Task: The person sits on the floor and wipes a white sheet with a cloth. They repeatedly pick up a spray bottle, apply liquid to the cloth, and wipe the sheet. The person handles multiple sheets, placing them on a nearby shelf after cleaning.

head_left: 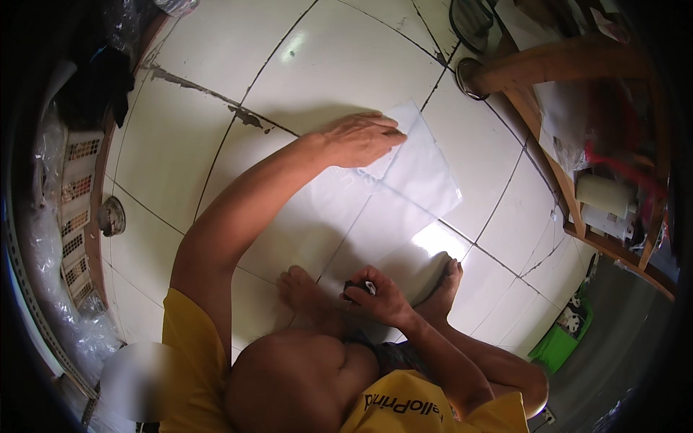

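A thin, see-through plastic sheet (422,173) lies on the tiled floor in front of me, its far corner pointing away. My left hand (364,138) reaches out over it, palm down, fingers bent together against its left part. The plastic looks bunched and whiter just under that hand; the fingertips are partly hidden. Close to my body, between my feet, my right hand (381,297) is closed around a small black object (356,291) with a pale bit at one end. Its exact kind cannot be made out.
A wooden rack (538,130) with plastic-wrapped goods stands on the right. A green container (567,335) is at the lower right. Along the left are cream crates (76,209), clear plastic wrapping and a small round tin (112,216). My bare feet (299,285) flank the near floor.
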Available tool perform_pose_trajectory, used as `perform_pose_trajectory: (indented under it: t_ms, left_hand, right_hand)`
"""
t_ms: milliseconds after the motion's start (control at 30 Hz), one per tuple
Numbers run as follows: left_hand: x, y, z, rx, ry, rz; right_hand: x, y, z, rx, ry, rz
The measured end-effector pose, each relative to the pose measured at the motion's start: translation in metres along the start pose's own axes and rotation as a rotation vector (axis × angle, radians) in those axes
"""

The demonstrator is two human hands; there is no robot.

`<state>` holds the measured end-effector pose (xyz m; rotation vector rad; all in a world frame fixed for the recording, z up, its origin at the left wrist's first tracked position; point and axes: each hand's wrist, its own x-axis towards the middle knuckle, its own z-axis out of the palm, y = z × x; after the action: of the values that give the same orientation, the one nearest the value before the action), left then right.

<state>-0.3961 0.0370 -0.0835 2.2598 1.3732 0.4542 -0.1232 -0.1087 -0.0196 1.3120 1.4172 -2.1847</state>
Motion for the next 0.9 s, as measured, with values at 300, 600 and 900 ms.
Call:
perform_pose_trajectory:
  t_ms: [300, 600, 900]
  left_hand:
    - [-0.076, -0.006, -0.015, 0.145, 0.242, -0.423]
    - [-0.188, 0.048, 0.018, 0.258, 0.315, -0.851]
    - [-0.204, 0.084, 0.023, 0.102, 0.4, -1.024]
  right_hand:
    - [0.01, 0.003, -0.003, 0.179, 0.011, 0.105]
    - [0.017, -0.008, -0.009, 0.208, 0.097, 0.075]
    - [0.029, -0.026, -0.012, 0.247, 0.17, 0.029]
